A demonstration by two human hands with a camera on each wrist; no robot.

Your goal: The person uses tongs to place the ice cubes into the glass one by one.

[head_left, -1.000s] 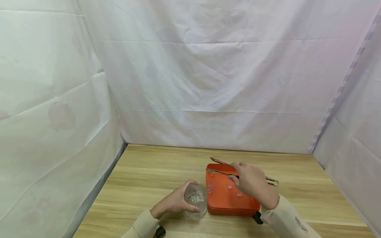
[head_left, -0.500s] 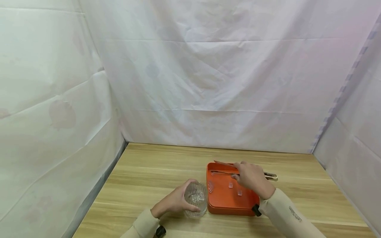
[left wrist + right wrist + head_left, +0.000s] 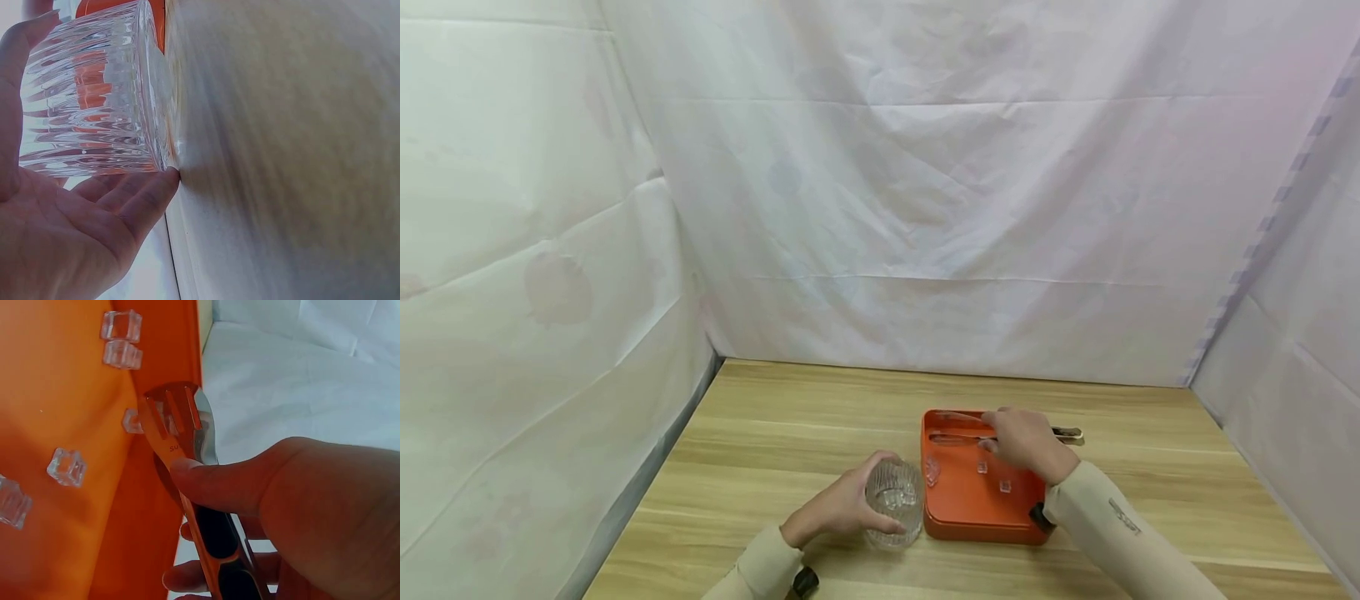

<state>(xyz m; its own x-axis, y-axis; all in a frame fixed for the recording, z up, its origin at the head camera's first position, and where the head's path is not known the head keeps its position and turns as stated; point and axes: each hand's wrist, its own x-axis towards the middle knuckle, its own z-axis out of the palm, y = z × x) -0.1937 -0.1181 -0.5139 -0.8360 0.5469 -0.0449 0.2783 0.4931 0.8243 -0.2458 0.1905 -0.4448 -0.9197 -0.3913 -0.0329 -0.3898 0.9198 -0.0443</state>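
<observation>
My left hand curves around a ribbed clear glass standing on the table; thumb and fingers lie on opposite sides of it. Clear pieces show inside the glass in the head view. Metal tongs with black grips and a slotted tip are gripped in my right hand, thumb on top. Their two arms are spread, and the tips are over the far left part of an orange tray. Just beyond the slotted tip, in the right wrist view, a clear cube is partly hidden by it.
More clear cubes lie scattered in the tray, with a small cluster by its left wall. The glass stands close to that wall. A wooden table carries everything, and white cloth hangs behind and at both sides.
The tongs have come down, their tips shifting slightly right and into the tray. My right hand has moved slightly left with them. The left hand and glass have stayed in place.
</observation>
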